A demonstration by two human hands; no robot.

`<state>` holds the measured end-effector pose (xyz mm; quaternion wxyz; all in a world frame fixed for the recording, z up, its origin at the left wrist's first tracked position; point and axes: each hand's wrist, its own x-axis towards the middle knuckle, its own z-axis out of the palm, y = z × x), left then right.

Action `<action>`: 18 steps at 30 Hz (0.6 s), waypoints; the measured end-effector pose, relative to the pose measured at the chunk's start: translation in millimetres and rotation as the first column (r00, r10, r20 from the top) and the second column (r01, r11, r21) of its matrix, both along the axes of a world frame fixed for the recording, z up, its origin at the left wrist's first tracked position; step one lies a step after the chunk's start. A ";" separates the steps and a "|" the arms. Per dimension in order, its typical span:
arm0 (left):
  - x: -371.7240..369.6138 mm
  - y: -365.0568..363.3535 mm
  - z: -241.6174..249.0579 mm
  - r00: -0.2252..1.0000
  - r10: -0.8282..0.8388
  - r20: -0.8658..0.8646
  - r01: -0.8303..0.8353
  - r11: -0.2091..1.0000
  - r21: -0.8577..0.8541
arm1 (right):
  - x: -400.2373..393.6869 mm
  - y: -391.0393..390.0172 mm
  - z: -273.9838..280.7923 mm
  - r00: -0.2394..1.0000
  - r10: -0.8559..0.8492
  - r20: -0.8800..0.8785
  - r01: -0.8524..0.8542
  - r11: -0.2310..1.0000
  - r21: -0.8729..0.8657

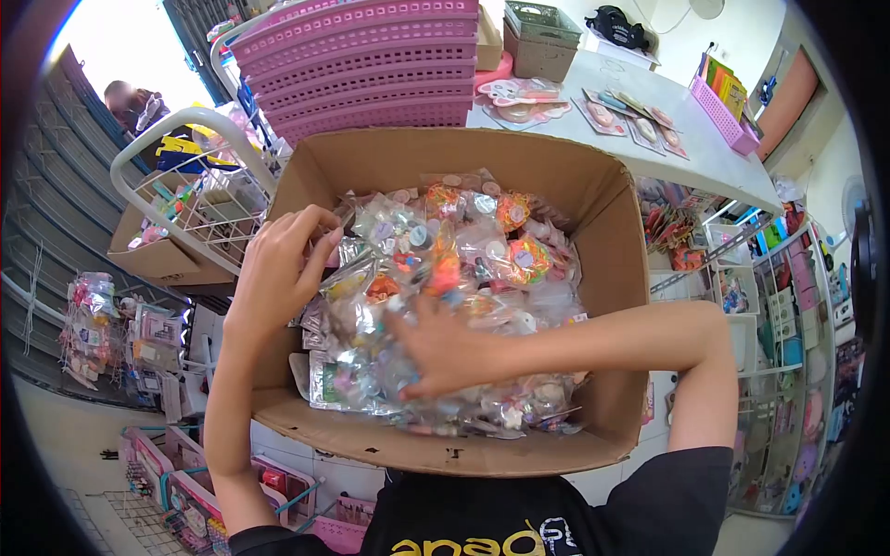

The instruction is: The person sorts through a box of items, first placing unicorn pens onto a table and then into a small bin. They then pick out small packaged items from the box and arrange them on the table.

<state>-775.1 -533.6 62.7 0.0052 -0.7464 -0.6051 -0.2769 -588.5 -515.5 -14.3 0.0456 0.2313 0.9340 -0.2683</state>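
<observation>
At the far left, another person [137,104] stands beyond a white wire rack [190,190] that holds small coloured goods, with a smaller cardboard carton [153,255] beneath it. Lower left, packets hang on a display [93,324], and pink and teal baskets [185,482] sit near the floor.

The person's left hand [278,269] is raised at the left inner wall of a large open cardboard box [616,278]. Its grip is pinched together on the edge of a clear plastic packet [345,278] at the left side of the heap; the fingertips [324,232] curl over the packet's top edge. The box is held against the person's chest and is filled with a heap of clear packets of small colourful items [482,246].

The right hand [440,352] lies palm down on the middle of the heap, fingers spread apart and pressed flat on the packets, closed on nothing. Its forearm crosses the box from the right wall.

Behind the box stands a stack of pink plastic baskets [371,69]. To the right, a white desk [714,157] carries carded items [630,116], a pink tray [723,111] and a grey crate [542,37]. At the far right, shelving [788,334] holds assorted merchandise.
</observation>
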 end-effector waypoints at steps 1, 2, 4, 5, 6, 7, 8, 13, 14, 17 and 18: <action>0.7 0.4 0.5 1.000 0.005 0.008 -0.005 1.000 -0.004 | -8.9 -9.2 -0.5 1.000 -0.006 -0.006 0.006 1.000 -0.004; 1.2 1.3 1.1 1.000 0.010 0.015 -0.010 1.000 -0.006 | -17.2 -18.4 0.7 0.996 0.060 -0.060 -0.061 0.998 -0.015; -0.5 0.9 -2.8 1.000 -0.002 0.004 0.002 1.000 -0.017 | -17.4 -26.7 4.4 0.986 0.120 -0.118 -0.123 0.992 -0.023; -1.0 -0.1 -5.0 1.000 -0.004 0.000 0.004 1.000 -0.028 | -15.1 -29.1 5.6 0.968 0.186 -0.168 -0.188 0.982 0.001; -1.2 -1.1 -5.6 1.000 -0.006 -0.002 0.006 0.999 -0.033 | -13.5 -31.2 8.7 0.943 0.252 -0.217 -0.252 0.967 0.028; -2.0 -1.9 -6.0 1.000 -0.018 -0.018 0.017 0.997 -0.076 | -5.7 -25.3 23.0 0.938 0.273 -0.213 -0.277 0.961 0.014; -2.5 -2.3 -6.2 0.999 -0.029 -0.032 0.025 0.993 -0.117 | -1.5 -12.8 28.9 0.938 0.275 -0.213 -0.278 0.960 0.014; 10.8 18.1 -4.3 0.961 -0.186 -0.205 0.145 0.969 -0.199 | 33.3 90.2 65.0 0.989 0.133 -0.060 -0.132 0.991 0.008; 17.3 24.6 -3.4 0.913 -0.248 -0.322 0.183 0.958 -0.220 | 41.6 113.1 73.4 0.998 0.033 0.050 -0.032 0.999 -0.021; 37.4 63.3 -21.2 0.800 -0.430 -0.418 0.367 0.902 -0.225 | 58.1 145.7 81.9 0.965 -0.150 0.214 0.094 0.963 0.251; 46.2 76.6 -30.3 0.708 -0.518 -0.480 0.502 0.847 -0.175 | 58.5 160.2 66.0 0.922 -0.243 0.303 0.154 0.944 0.292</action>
